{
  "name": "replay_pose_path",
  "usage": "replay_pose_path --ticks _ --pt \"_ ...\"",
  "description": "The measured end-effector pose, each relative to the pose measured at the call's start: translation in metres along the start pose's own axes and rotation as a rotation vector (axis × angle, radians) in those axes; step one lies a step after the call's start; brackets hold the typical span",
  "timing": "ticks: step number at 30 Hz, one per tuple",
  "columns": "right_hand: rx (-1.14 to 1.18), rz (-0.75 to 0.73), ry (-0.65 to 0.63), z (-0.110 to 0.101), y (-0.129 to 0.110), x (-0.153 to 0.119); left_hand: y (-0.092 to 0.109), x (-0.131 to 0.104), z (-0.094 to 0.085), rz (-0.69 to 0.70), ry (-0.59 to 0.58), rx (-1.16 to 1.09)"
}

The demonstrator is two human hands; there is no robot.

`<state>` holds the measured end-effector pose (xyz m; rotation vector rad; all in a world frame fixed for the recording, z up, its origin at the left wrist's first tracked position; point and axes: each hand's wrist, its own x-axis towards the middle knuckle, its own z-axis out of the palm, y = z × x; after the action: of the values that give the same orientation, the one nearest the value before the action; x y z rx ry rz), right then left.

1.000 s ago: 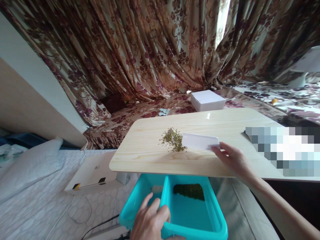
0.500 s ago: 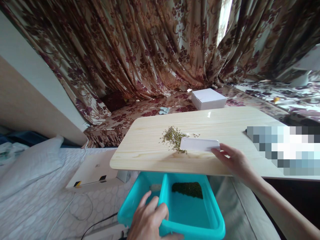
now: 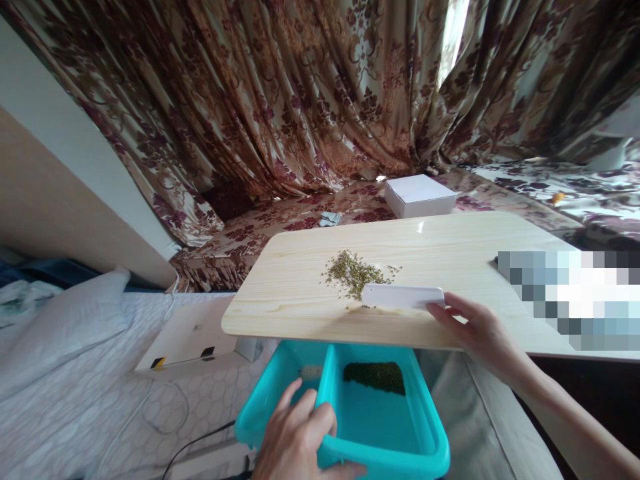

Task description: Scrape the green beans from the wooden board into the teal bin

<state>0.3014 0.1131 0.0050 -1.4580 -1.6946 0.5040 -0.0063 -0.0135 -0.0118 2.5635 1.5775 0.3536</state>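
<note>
My right hand (image 3: 475, 330) pinches the right end of a flat white rectangular plastic piece (image 3: 403, 296), held low over the wooden tabletop (image 3: 465, 250). Its left end touches a scattered pile of small green beans (image 3: 347, 268), with a few pale grains mixed in. Below the table's near edge is a two-compartment turquoise bin (image 3: 383, 423). Dark green beans (image 3: 375, 377) lie in its right compartment, and a small pale heap (image 3: 311, 372) in the left one. My left hand (image 3: 300, 433) grips the bin's near rim by the divider, its fingers reaching over the left compartment.
Behind the table a white box (image 3: 420, 195) and a small pale cloth (image 3: 330, 219) rest on a patterned surface. A blurred-out object (image 3: 575, 300) is at the table's right end. A flat carton (image 3: 193, 337) and cables (image 3: 195, 437) lie on the bed to the left.
My right hand has drawn the white plastic piece slightly nearer and to the right. More beans now show behind its far edge. My left hand stays on the bin.
</note>
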Motion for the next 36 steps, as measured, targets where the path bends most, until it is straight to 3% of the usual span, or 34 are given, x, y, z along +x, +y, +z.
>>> replay_pose_path --ticks 19,36 --pt "0.044 0.081 0.072 -0.018 0.005 -0.011 0.000 -0.001 0.002 -0.008 -0.003 -0.042" --pt "0.137 0.053 -0.028 -0.009 0.003 -0.017 0.008 0.000 0.006 -0.075 0.058 -0.039"
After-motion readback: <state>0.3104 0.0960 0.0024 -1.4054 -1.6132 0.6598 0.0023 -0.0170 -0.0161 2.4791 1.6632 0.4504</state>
